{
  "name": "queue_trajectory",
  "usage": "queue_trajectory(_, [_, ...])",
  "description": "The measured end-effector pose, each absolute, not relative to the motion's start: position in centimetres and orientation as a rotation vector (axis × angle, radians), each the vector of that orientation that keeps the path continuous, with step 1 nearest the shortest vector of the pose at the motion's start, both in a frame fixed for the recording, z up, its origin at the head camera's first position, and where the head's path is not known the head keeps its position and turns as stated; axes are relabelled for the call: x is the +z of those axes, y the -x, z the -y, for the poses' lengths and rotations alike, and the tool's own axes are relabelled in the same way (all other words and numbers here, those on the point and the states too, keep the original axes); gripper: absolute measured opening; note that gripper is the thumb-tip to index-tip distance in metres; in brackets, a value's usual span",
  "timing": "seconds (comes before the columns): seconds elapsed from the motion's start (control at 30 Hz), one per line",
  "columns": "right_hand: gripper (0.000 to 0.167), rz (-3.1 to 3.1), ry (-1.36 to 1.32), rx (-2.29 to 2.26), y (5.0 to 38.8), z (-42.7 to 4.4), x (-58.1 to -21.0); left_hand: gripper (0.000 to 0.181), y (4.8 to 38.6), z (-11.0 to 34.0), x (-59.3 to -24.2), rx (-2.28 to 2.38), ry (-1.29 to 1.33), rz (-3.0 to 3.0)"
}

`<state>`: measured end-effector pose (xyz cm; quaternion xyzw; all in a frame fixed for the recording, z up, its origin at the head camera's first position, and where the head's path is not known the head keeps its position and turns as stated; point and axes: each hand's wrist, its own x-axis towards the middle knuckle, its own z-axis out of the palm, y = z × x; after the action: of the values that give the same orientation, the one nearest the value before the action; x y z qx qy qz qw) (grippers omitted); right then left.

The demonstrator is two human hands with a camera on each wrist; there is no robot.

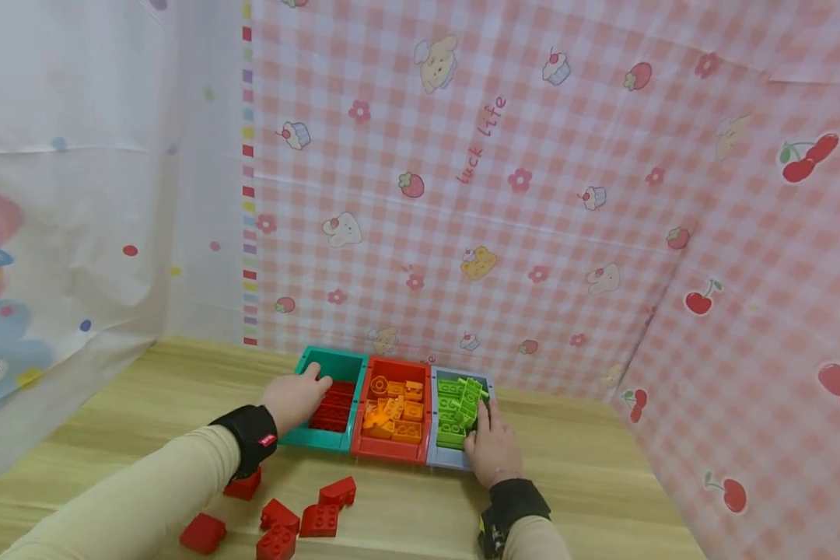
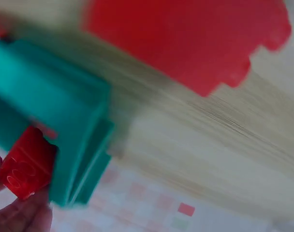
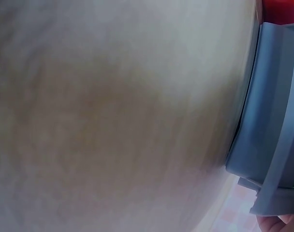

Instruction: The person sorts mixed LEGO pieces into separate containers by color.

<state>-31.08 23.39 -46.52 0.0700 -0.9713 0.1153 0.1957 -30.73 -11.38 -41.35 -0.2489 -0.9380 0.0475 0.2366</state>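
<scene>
Over the teal bin [image 1: 322, 442] at the left of a joined row, my left hand [image 1: 294, 398] reaches in from the front. A red toy building brick [image 2: 27, 166] is pinched in its fingers, as the left wrist view shows. More red bricks [image 1: 332, 408] lie in that bin. At the row's other end, my right hand [image 1: 495, 451] rests on the right rim of the grey-blue bin [image 1: 451, 457], fingers extended. Green bricks [image 1: 451, 406] are heaped inside it. Only fingertips of the right hand appear in the right wrist view.
Between those two bins stands a red bin [image 1: 388, 451] with orange bricks [image 1: 395, 408]. Several loose red bricks [image 1: 320, 521] are scattered on the wooden table [image 1: 567, 482] in front. Patterned cloth [image 1: 392, 140] hangs behind and at the sides.
</scene>
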Motion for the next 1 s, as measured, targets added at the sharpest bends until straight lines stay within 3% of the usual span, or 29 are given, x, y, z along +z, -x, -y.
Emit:
queue_trajectory(0.27, [0.059,2.743,-0.172,0.369,31.0,-22.7,-47.1,0.008,32.1,11.7,-43.5,0.573,0.535,2.609])
queue_trajectory(0.6, [0.058,2.726,-0.187,0.349,30.9,-22.6,-47.1,0.011,31.9,11.4,-43.8,0.536,0.536,2.768])
queue_trajectory(0.8, [0.057,2.726,-0.199,0.366,30.6,-22.8,-46.9,0.022,31.5,11.5,-43.4,0.406,0.560,2.886])
queue_trajectory(1.0, [0.058,2.741,-0.196,0.370,31.0,-23.3,-46.8,0.016,30.1,11.4,-42.4,0.267,0.774,2.696])
